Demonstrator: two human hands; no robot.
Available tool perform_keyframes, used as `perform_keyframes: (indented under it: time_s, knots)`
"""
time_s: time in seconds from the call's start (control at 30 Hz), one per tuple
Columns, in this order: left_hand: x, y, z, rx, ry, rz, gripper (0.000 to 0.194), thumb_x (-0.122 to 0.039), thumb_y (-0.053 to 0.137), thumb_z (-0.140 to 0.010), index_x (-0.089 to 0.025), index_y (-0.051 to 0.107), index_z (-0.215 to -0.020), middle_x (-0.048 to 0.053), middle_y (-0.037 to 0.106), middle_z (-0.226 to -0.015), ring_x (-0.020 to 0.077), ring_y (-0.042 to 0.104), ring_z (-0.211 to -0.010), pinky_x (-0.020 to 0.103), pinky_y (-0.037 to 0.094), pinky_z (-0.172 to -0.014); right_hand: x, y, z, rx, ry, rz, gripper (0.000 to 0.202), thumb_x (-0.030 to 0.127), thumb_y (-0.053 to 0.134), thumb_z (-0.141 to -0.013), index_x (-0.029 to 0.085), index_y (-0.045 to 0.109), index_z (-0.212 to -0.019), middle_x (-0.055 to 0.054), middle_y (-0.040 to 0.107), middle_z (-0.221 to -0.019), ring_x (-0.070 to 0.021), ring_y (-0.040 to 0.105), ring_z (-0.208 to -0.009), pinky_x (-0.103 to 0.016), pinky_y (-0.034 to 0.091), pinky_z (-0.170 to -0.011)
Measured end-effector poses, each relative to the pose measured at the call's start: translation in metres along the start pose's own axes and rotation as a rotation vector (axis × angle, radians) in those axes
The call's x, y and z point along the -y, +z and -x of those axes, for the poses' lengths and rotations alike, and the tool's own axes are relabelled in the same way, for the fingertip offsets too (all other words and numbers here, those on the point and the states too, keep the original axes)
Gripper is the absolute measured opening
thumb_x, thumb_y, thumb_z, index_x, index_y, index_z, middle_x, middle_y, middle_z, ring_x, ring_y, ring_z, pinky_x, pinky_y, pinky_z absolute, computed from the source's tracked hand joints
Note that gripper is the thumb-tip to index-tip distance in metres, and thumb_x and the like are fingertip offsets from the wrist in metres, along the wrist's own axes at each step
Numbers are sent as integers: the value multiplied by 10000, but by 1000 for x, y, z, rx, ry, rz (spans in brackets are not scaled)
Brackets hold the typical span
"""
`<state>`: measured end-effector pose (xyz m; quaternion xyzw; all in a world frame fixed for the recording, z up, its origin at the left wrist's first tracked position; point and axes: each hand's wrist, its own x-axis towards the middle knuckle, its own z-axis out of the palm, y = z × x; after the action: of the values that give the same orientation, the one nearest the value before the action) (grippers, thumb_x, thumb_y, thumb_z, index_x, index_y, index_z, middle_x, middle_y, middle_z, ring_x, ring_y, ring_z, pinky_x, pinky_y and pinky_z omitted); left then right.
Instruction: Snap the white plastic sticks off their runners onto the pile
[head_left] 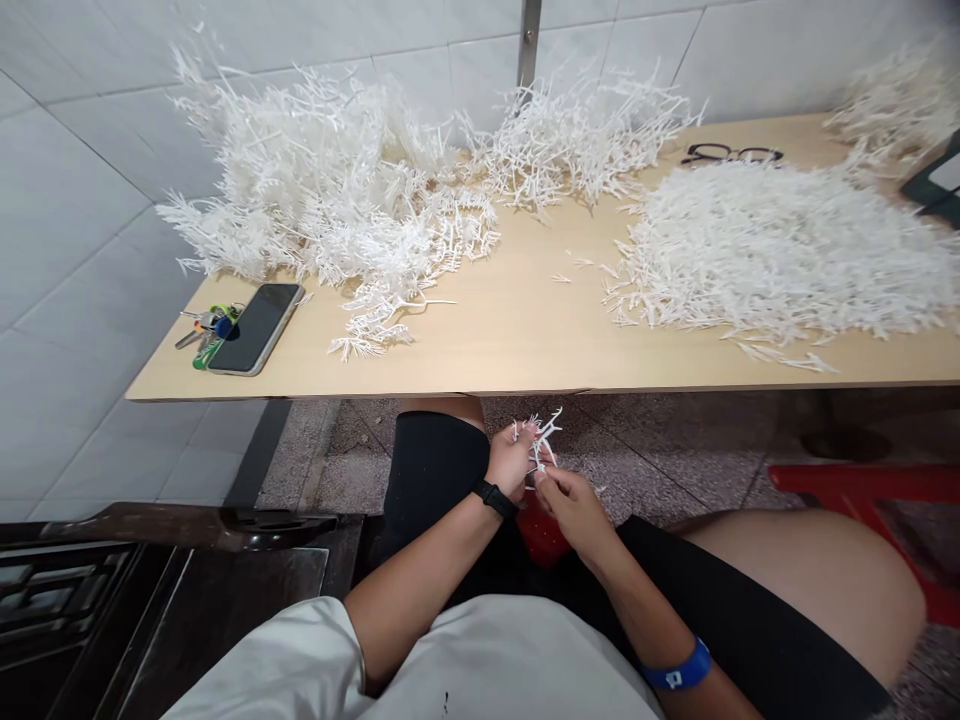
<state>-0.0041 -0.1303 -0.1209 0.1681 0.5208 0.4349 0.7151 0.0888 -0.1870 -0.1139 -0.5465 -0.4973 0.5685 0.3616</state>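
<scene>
Just below the table's front edge, over my lap, both hands meet at a branched white plastic piece (pixel 549 432). My left hand (pixel 512 458), with a black watch on the wrist, is closed around it, and its thin prongs stick out above the thumb. My right hand (pixel 576 508), a blue band on its forearm, pinches at the lower end of the same white plastic. Between my legs is something red (pixel 544 535), partly hidden by my hands. On the table are a large heap of branched white plastic (pixel 322 170) and a flatter pile of small white pieces (pixel 787 250).
A phone (pixel 257 328) and keys (pixel 217 325) lie at the left end of the wooden table (pixel 525 340). Glasses (pixel 731 153) rest behind the right pile. More white branches (pixel 577 140) stand against the tiled wall. A red stool (pixel 832 490) is at right, dark wooden furniture (pixel 225 600) at left.
</scene>
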Motion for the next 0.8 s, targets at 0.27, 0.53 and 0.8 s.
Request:
perform_keyframes:
  time_s: [0.27,0.53,0.8]
  knots:
    - [3,-3,-13,-61,-97,29,215,-308,623,-789,-153,492,-719,-39,493,-480,95,513,-409,223,422,-468,5,-2,19,98,72,72,384,473,420,-872,203,351,-609,41,328,-573,-107,281,-556,-248,235,-512]
    - [-6,-8,-18,71,-61,171,194,-289,571,-841,-128,517,-746,-25,500,-554,75,500,-447,231,453,-520,24,-15,36,145,25,75,384,481,405,-911,193,385,-657,33,340,-617,-111,298,-592,-245,264,-537]
    - [-7,-11,0,297,-101,207,239,-235,685,-765,-114,608,-957,56,632,-770,117,616,-682,219,477,-638,20,-35,22,-18,-53,278,345,442,409,-911,185,456,-686,21,405,-630,-130,372,-623,-248,310,-573]
